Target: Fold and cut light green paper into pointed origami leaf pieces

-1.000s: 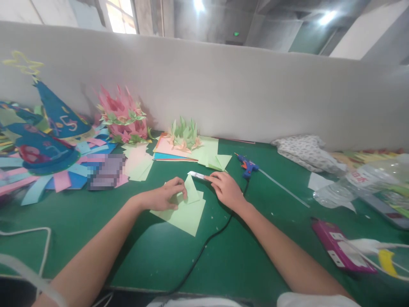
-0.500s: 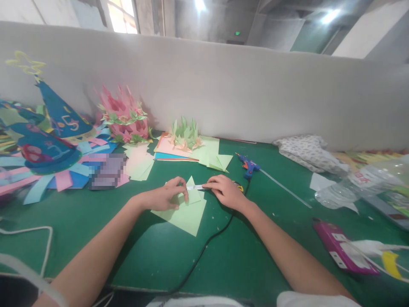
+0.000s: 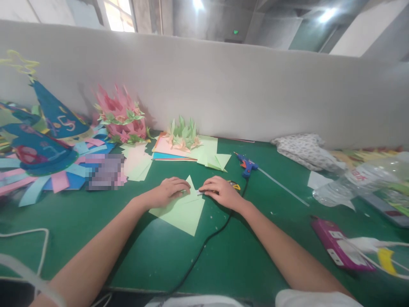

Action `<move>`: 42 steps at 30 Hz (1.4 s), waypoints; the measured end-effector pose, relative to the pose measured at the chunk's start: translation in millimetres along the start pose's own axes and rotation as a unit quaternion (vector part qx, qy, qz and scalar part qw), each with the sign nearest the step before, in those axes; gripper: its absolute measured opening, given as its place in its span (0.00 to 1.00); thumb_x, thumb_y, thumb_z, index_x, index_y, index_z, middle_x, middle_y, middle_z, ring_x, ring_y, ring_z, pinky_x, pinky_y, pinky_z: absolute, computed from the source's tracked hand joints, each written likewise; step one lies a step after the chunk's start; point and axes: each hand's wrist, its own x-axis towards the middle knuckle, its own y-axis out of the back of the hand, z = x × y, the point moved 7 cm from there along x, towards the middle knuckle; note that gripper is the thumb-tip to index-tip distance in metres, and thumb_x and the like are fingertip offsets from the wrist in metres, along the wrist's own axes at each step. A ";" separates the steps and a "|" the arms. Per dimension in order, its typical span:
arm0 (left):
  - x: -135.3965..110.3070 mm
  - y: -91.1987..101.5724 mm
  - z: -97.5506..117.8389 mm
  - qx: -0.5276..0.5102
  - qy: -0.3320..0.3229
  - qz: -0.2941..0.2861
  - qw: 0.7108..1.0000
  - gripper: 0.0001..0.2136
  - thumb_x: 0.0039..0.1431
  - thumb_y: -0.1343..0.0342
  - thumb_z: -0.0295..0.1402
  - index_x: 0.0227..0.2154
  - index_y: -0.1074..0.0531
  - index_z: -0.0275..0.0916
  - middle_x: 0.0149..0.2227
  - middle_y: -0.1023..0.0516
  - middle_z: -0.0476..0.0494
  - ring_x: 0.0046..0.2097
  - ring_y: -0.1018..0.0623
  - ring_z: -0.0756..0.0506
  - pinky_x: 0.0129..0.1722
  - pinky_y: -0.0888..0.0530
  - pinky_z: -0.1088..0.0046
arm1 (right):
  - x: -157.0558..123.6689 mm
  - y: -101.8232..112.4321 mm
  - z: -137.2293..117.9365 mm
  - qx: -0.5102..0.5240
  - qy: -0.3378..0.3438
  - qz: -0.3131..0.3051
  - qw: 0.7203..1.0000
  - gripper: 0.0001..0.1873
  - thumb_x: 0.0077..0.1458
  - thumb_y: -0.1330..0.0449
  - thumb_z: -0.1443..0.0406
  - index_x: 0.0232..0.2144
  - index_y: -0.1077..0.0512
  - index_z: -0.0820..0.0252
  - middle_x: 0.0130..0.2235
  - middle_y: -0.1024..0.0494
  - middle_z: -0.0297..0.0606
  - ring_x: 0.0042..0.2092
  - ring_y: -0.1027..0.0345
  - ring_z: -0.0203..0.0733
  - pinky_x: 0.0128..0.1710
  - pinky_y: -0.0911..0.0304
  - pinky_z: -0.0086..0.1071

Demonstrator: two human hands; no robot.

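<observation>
A light green paper sheet [image 3: 188, 219] lies askew on the green table, with a smaller folded piece of the same colour on it and a pointed corner [image 3: 191, 184] sticking up between my hands. My left hand [image 3: 166, 192] rests on the left part of this paper, fingers stretched out and slightly bent, thumb hidden. Just right of the paper, the closed fingers of my right hand [image 3: 222, 192] hold a thin whitish strip-like object [image 3: 200, 193]; only its short end shows, so its kind is unclear. A yellow part [image 3: 236, 186] peeks out behind that hand.
A blue glue gun [image 3: 246, 165] with a long glue stick lies behind my right hand; its black cord crosses the table. Paper crowns [image 3: 183, 137], paper stacks and blue cone hats [image 3: 59, 113] stand back and left. A bottle [image 3: 354, 181] and purple power strip [image 3: 340, 245] lie right.
My left fingers have straightened from a pinch and lie over the paper. The whitish strip, earlier stretching between both hands, now shows only a short end at my right fingertips.
</observation>
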 end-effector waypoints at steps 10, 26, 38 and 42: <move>3.8 -6.3 -9.3 0.001 0.004 0.004 1.000 0.14 0.64 0.60 0.35 0.47 0.33 0.44 0.54 0.34 0.44 0.56 0.36 0.45 0.55 0.42 0.67 | -3.4 -0.7 0.9 0.047 0.019 -0.024 0.998 0.09 0.55 0.43 0.67 0.39 0.25 0.55 0.39 0.26 0.38 0.42 0.36 0.40 0.43 0.39 0.36; 3.2 -6.9 -12.9 0.052 0.020 -0.004 0.998 0.13 0.64 0.60 0.36 0.46 0.34 0.49 0.53 0.34 0.48 0.54 0.35 0.47 0.57 0.50 0.62 | -7.2 2.2 6.6 0.053 0.048 -0.051 0.996 0.10 0.56 0.44 0.66 0.39 0.25 0.55 0.38 0.26 0.39 0.41 0.36 0.40 0.42 0.40 0.35; 1.1 -8.5 -10.3 0.058 -0.004 -0.010 0.998 0.14 0.65 0.62 0.33 0.48 0.36 0.46 0.54 0.36 0.46 0.56 0.37 0.47 0.58 0.49 0.62 | -10.8 2.7 3.9 0.036 0.050 -0.045 0.997 0.11 0.56 0.44 0.65 0.41 0.25 0.53 0.39 0.25 0.40 0.42 0.36 0.40 0.42 0.40 0.35; 0.7 -8.9 -10.4 0.058 -0.002 -0.006 0.998 0.14 0.65 0.63 0.33 0.48 0.36 0.46 0.55 0.37 0.44 0.56 0.38 0.47 0.57 0.47 0.62 | -8.1 -3.2 -2.6 0.040 0.061 -0.028 0.997 0.10 0.56 0.44 0.65 0.40 0.25 0.55 0.38 0.25 0.40 0.41 0.35 0.40 0.41 0.40 0.35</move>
